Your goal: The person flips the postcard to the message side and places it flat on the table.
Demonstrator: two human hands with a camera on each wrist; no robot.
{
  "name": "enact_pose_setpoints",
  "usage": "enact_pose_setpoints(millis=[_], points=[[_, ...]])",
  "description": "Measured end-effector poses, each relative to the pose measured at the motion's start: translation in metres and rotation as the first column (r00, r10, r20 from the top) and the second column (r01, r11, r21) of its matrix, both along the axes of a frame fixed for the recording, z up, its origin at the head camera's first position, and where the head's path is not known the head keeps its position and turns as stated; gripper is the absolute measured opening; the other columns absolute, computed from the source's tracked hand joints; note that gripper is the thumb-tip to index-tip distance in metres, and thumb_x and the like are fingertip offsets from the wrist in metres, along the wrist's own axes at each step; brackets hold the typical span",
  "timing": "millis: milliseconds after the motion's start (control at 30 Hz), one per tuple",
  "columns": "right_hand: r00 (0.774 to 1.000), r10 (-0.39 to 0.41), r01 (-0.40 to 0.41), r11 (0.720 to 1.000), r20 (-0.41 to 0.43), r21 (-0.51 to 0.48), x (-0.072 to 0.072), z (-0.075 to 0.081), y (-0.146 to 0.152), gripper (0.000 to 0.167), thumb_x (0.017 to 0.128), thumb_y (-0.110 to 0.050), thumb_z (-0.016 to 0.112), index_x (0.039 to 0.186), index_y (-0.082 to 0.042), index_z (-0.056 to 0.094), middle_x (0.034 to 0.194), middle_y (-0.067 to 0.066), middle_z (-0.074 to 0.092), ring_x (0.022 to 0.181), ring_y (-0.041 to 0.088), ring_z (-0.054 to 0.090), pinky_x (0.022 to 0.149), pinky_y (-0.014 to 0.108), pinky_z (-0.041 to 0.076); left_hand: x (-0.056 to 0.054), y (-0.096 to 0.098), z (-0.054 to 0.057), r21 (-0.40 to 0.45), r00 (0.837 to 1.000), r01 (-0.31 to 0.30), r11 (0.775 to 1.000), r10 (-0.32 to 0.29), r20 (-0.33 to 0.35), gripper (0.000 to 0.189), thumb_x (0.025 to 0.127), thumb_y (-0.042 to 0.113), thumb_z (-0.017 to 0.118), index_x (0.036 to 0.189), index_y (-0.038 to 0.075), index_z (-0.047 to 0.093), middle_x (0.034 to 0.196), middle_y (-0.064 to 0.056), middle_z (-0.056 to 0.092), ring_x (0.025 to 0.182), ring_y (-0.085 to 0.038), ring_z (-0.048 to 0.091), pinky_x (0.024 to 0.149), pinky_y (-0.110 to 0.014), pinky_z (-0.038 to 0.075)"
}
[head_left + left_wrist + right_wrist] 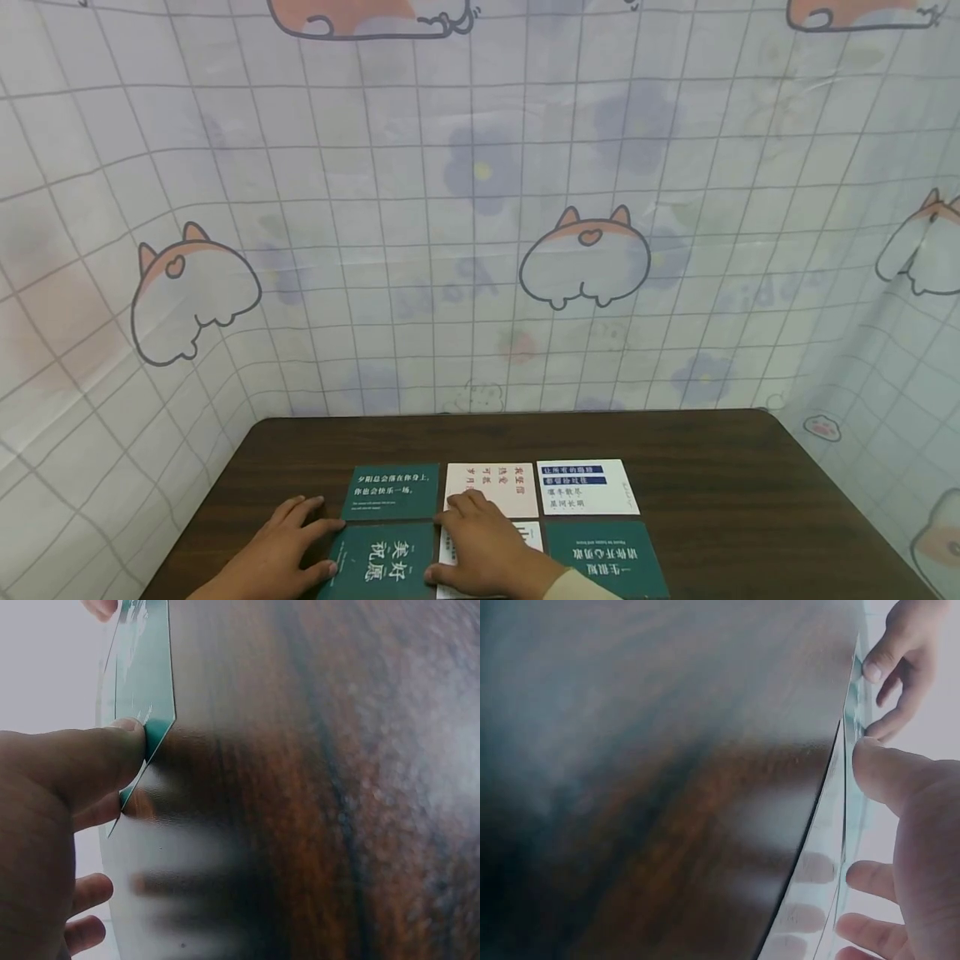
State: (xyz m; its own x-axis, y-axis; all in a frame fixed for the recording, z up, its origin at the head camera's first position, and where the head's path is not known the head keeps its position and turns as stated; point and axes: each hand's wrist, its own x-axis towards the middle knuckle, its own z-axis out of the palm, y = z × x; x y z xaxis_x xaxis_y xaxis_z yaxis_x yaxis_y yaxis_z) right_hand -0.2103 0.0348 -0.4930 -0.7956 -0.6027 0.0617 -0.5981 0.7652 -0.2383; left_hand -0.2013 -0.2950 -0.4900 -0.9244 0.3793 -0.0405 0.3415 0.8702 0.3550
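A dark green card with white characters point(384, 546) lies at the lower left of a two-row block of cards. My left hand point(281, 550) touches its left edge with thumb and forefinger, the other fingers spread. In the left wrist view, the thumb point(124, 750) presses at that card's corner. My right hand point(487, 546) is over a white card point(532, 533) in the lower middle and hides most of it. Its thumb and forefinger tips are at the green card's right edge. In the right wrist view the fingers of the right hand point(930, 832) are spread and fairly straight.
Behind lie another green card point(390, 492), a pale pink card point(491, 479) and a white card with blue bars point(588, 487). A green card point(606, 554) is at the lower right. The dark wooden table point(712, 483) meets a patterned cloth point(420, 250) at the back and sides.
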Motion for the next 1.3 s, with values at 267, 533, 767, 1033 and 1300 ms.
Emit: enact_pose_setpoints(millis=[267, 533, 767, 1033, 1300], points=[[1.000, 0.010, -0.009, 1.000, -0.013, 0.018, -0.001, 0.000, -0.002, 0.070, 0.084, -0.069, 0.071, 0.131, -0.016, 0.067, 0.138, 0.005, 0.055, 0.132, 0.023, 0.045, 0.112, 0.041, 0.037, 0.000, 0.000, -0.001, 0.004, 1.000, -0.002, 1.000, 0.002, 0.012, 0.060, 0.084, 0.055, 0.079, 0.132, 0.020, 0.068, 0.149, -0.027, 0.044, 0.137, -0.058, 0.033, 0.096, -0.076, 0.035], [1.000, 0.011, -0.012, 1.000, 0.007, 0.014, -0.003, 0.006, -0.007, 0.066, 0.080, -0.066, 0.077, 0.123, -0.017, 0.069, 0.139, 0.008, 0.054, 0.132, 0.025, 0.043, 0.113, 0.041, 0.035, -0.001, 0.000, 0.000, 0.023, 1.000, -0.007, 1.000, 0.007, 0.021, 0.057, 0.082, 0.051, 0.082, 0.128, 0.020, 0.068, 0.149, -0.028, 0.044, 0.136, -0.058, 0.032, 0.096, -0.075, 0.036], [0.999, -0.013, 0.014, 1.000, 0.037, -0.024, -0.007, 0.009, -0.008, 0.063, 0.074, -0.063, 0.084, 0.115, -0.018, 0.070, 0.134, 0.006, 0.057, 0.131, 0.025, 0.044, 0.113, 0.041, 0.035, -0.004, 0.003, 0.003, 0.039, 0.999, -0.032, 0.999, 0.030, 0.041, 0.055, 0.081, 0.050, 0.084, 0.126, 0.022, 0.069, 0.150, -0.026, 0.044, 0.139, -0.059, 0.028, 0.097, -0.076, 0.034], [0.999, -0.040, 0.041, 0.998, 0.027, -0.048, -0.007, 0.007, -0.009, 0.064, 0.069, -0.061, 0.088, 0.113, -0.020, 0.066, 0.132, 0.004, 0.056, 0.126, 0.022, 0.045, 0.111, 0.040, 0.036, -0.006, 0.002, 0.002, 0.089, 0.999, -0.031, 0.996, 0.028, 0.034, 0.048, 0.077, 0.046, 0.088, 0.115, 0.028, 0.065, 0.148, -0.026, 0.046, 0.137, -0.058, 0.030, 0.097, -0.076, 0.034], [0.999, -0.048, 0.049, 0.997, 0.004, -0.065, -0.006, 0.009, -0.008, 0.065, 0.067, -0.062, 0.090, 0.109, -0.020, 0.063, 0.123, -0.002, 0.057, 0.115, 0.016, 0.046, 0.107, 0.036, 0.039, -0.011, 0.007, 0.000, 0.074, 0.999, -0.035, 0.997, 0.036, -0.019, 0.055, 0.069, 0.044, 0.094, 0.110, 0.022, 0.063, 0.127, -0.007, 0.062, 0.122, -0.040, 0.051, 0.100, -0.067, 0.039]])
